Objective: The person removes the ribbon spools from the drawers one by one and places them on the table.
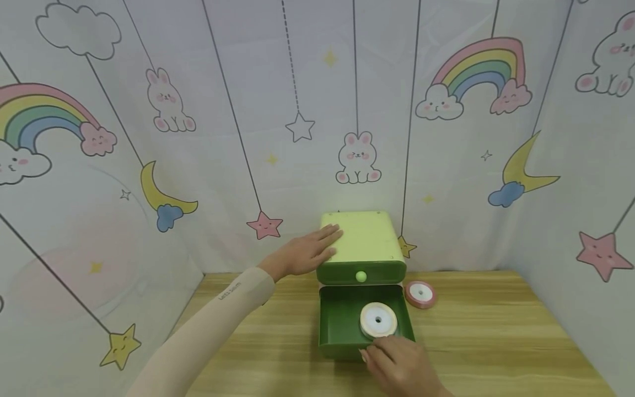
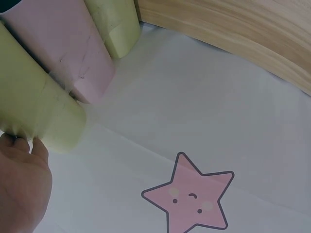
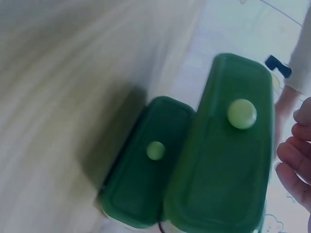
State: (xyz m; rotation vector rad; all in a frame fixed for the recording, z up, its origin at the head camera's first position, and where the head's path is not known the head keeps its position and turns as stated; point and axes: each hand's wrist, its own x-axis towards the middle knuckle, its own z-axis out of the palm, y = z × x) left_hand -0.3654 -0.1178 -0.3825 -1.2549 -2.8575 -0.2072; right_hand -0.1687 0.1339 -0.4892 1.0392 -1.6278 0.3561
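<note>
A small drawer cabinet with a pale green top (image 1: 357, 237) stands at the back of the table. My left hand (image 1: 310, 253) rests on its top with the fingers extended. Below the shut top drawer (image 1: 342, 273), a dark green drawer (image 1: 337, 320) is pulled out. Inside it lies a white ribbon spool (image 1: 378, 320) with a cream rim. My right hand (image 1: 404, 366) is over the drawer's front edge, its fingertips close to the spool. In the right wrist view, the fingers (image 3: 294, 160) are loosely bent beside the drawer front (image 3: 223, 155), away from its round knob (image 3: 242, 114).
A pink ribbon spool (image 1: 420, 294) lies on the wooden table (image 1: 476, 320), right of the cabinet. Another shut drawer (image 3: 146, 170) sits beneath the pulled-out one. The left wrist view shows a pink cabinet section (image 2: 73, 48) between pale green ones. A printed curtain (image 1: 223, 165) surrounds the table.
</note>
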